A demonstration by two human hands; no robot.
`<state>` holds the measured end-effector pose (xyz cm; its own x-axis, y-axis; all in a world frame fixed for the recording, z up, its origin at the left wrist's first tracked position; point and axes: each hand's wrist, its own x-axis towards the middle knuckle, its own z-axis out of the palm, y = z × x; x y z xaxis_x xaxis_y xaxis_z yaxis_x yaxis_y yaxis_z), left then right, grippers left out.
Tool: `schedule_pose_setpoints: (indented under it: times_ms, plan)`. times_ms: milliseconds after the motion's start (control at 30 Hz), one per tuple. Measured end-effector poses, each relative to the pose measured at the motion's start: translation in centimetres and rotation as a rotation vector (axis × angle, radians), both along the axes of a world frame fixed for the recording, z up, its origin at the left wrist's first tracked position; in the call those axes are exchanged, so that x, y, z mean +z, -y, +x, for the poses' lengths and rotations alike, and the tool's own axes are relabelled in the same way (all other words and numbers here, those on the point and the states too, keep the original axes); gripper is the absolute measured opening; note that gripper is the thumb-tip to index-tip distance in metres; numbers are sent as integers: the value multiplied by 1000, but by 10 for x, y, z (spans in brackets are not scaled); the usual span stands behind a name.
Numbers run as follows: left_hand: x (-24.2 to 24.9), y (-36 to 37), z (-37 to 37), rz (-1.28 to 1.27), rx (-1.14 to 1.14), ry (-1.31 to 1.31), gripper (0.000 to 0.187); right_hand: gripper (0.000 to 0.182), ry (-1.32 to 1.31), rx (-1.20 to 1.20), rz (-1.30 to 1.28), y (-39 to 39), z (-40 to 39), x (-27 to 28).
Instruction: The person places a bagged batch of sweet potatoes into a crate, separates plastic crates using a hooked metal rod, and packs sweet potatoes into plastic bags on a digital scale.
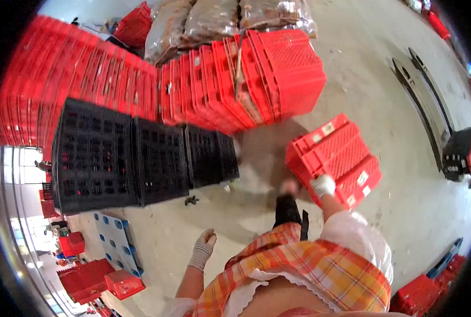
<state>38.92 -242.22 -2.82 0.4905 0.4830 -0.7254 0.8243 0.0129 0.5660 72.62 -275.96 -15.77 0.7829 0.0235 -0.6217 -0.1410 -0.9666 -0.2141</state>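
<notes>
My right hand (323,185), in a whitish glove, grips the near edge of a red plastic crate (346,150). The crate stands on the floor ahead of me and to the right, with pale labels on its sides. My left hand (204,247) hangs lower left in a striped glove, its fingers curled in and nothing visible in them. It is apart from everything. Part of my foot shows blurred beside the crate.
Stacks of black crates (161,164) stand ahead left. Behind them are nested red crates (288,74) and filled sacks (211,21). A blue-and-white pallet (118,240) lies at left. Pallet-jack forks (423,100) lie at far right. More red crates (418,296) are lower right.
</notes>
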Motion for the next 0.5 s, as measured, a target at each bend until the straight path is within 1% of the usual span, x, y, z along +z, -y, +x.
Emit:
schedule_pose_setpoints:
  times_ms: [33, 67, 100, 133, 167, 200, 233, 267, 300, 333, 367, 400, 433, 467, 500]
  plan:
    - [-2, -5, -28, -27, -8, -5, 37, 43, 24, 68, -12, 10, -4, 6]
    - [-8, -11, -59, -55, 99, 16, 36, 41, 94, 76, -29, 21, -11, 0]
    - [-20, -14, -88, -90, 207, 34, 35, 42, 209, -68, 10, 31, -16, -3]
    - [-50, -24, -131, -58, 301, -20, 33, 43, 262, -92, -43, 35, -16, 0]
    - [-53, -21, -174, -25, 266, 22, 29, 42, 326, -111, -68, 43, -17, 1]
    - [-115, -54, -252, -231, 449, 1, 31, 42, 392, -129, -78, 30, -30, 41]
    - [-175, -87, -328, -411, 648, -39, 33, 43, 452, -88, 27, 44, -26, 39]
    - [-170, -71, -351, -315, 564, -48, 31, 42, 416, -196, 147, 45, -42, 62]
    - [-166, -54, -373, -216, 483, -63, 30, 41, 552, -155, 183, 47, -56, 84]
    - [-152, -32, -376, 2, 321, -66, 27, 37, 574, -226, 316, 48, -78, 106]
    - [-137, -24, -367, -81, 316, -95, 29, 32, 508, -322, 524, 55, -95, 125]
    - [-126, -26, -354, -154, 303, -128, 31, 28, 531, -365, 612, 47, -128, 166]
    - [-130, -24, -344, -120, 170, 34, 32, 26, 553, -517, 667, 39, -154, 199]
    - [-140, -25, -339, -84, 32, 205, 34, 24, 419, -531, 678, 38, -188, 247]
    - [-158, -26, -327, 88, -47, 101, 39, 22, 498, -506, 763, 28, -225, 286]
